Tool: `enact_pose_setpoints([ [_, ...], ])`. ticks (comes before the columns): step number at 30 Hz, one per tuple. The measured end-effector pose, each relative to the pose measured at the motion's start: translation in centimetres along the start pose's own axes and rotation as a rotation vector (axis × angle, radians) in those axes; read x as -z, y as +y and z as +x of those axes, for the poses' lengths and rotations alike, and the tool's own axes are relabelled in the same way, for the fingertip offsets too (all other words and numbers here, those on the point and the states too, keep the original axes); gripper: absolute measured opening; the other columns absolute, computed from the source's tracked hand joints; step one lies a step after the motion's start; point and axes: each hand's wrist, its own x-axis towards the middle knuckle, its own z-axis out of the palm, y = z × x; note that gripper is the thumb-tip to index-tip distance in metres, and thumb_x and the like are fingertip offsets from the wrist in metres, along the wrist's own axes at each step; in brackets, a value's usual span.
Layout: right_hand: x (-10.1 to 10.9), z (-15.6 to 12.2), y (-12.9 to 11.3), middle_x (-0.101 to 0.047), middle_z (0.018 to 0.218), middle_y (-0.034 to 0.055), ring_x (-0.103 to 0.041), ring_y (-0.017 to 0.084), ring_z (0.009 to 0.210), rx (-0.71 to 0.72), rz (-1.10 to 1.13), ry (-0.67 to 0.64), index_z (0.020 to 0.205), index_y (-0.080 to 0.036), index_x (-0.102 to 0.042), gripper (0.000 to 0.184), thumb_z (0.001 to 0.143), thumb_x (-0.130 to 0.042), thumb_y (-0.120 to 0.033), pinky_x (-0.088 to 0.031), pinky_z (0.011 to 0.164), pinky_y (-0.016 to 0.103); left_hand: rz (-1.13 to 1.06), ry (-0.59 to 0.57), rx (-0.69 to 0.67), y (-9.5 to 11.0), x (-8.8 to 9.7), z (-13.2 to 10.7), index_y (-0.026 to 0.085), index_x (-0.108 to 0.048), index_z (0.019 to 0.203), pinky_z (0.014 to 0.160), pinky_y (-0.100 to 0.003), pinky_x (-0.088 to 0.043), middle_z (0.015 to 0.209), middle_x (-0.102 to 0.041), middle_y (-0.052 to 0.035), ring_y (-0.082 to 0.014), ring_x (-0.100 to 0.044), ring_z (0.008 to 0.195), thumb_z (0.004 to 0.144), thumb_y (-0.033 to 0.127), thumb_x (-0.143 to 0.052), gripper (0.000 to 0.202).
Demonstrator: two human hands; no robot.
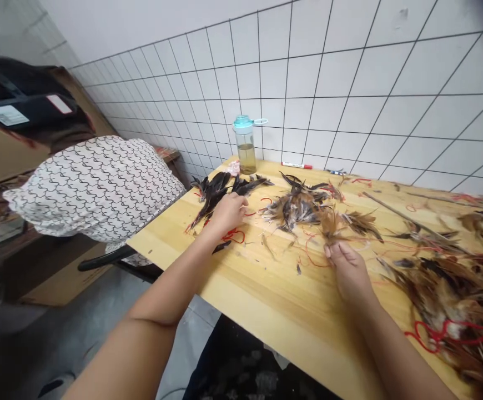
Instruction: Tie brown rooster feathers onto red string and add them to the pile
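My right hand (347,266) pinches the lower end of a small bunch of brown feathers (330,221), which points up and away from me. Thin red string (308,253) curves across the wood beside those fingertips. At the far left part of the table, my left hand (229,214) reaches over to the black feathers (212,191), its fingers loosely bent and somewhat apart. Whether it touches any feather I cannot tell. Between both hands lies a loose heap of grey-brown feathers (293,206).
A large brown feather pile (453,294) with red scissors (437,336) lies at right. Behind stand a water bottle (246,147) and a red-capped marker (296,165). A thin stick (408,216) crosses the table (266,316). Another person (100,189) sits to the left.
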Motion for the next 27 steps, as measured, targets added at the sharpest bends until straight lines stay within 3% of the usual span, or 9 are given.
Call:
enact_pose_setpoints([
  [3,-0.4,-0.1,-0.4,-0.039,0.059,-0.0014,-0.036,0.016,0.059,-0.023,-0.011,-0.039,0.063,-0.022,-0.049,0.038,0.089,-0.050,-0.050,-0.030,0.059,0.031,-0.004,-0.101,0.037,-1.7,-1.1,1.2,0.017,-0.066,0.076,0.083,-0.033,-0.044,0.082,-0.061,-0.0080,-0.0217,-0.056,0.082,0.071,0.019,-0.063,0.006],
  [8,-0.4,0.3,-0.6,-0.042,0.065,0.0006,-0.041,0.018,0.067,0.014,-0.063,-0.035,0.059,-0.022,-0.051,0.040,0.087,-0.051,-0.051,-0.033,0.066,0.032,-0.065,-0.097,0.021,-0.7,-2.7,1.5,0.017,-0.053,0.060,0.082,-0.033,-0.043,0.072,-0.059,-0.0083,-0.0223,-0.056,0.080,0.072,0.013,-0.059,0.014],
  [12,-0.2,0.7,-0.2,-0.044,0.069,0.0013,-0.043,0.019,0.072,0.014,-0.052,0.004,0.057,-0.022,-0.049,0.038,0.085,-0.054,-0.047,-0.035,0.071,0.033,-0.183,-0.052,-0.010,0.9,-1.1,1.9,0.019,-0.050,0.076,0.077,-0.031,-0.044,0.081,-0.063,-0.0070,-0.0194,-0.059,0.080,0.082,0.014,-0.047,0.008],
  [17,-0.3,0.8,0.4,-0.041,0.068,0.0005,-0.042,0.018,0.073,-0.037,0.044,-0.020,0.057,-0.022,-0.047,0.036,0.082,-0.057,-0.045,-0.035,0.074,0.032,-0.650,0.074,-0.074,3.7,1.6,2.6,0.019,-0.046,0.082,0.064,-0.024,-0.044,0.076,-0.059,-0.0008,-0.0117,-0.057,0.066,0.086,0.020,-0.045,0.004],
  [22,-0.3,1.0,0.5,-0.043,0.072,0.0018,-0.043,0.019,0.075,-0.010,0.069,-0.035,0.058,-0.021,-0.049,0.038,0.086,-0.053,-0.046,-0.036,0.077,0.033,-0.754,-0.209,-0.169,6.9,0.0,1.0,0.017,-0.053,0.081,0.058,-0.022,-0.040,0.070,-0.059,0.0011,-0.0096,-0.052,0.059,0.081,0.022,-0.053,0.005],
  [27,-0.3,1.2,0.1,-0.051,0.081,0.0040,-0.047,0.020,0.084,0.055,-0.029,-0.050,0.061,-0.021,-0.054,0.034,0.086,-0.053,-0.044,-0.037,0.083,0.034,-0.557,-0.283,-0.255,9.6,-2.3,-1.3,0.017,-0.057,0.079,0.060,-0.021,-0.036,0.069,-0.059,0.0032,-0.0091,-0.050,0.063,0.080,0.017,-0.053,0.004],
])
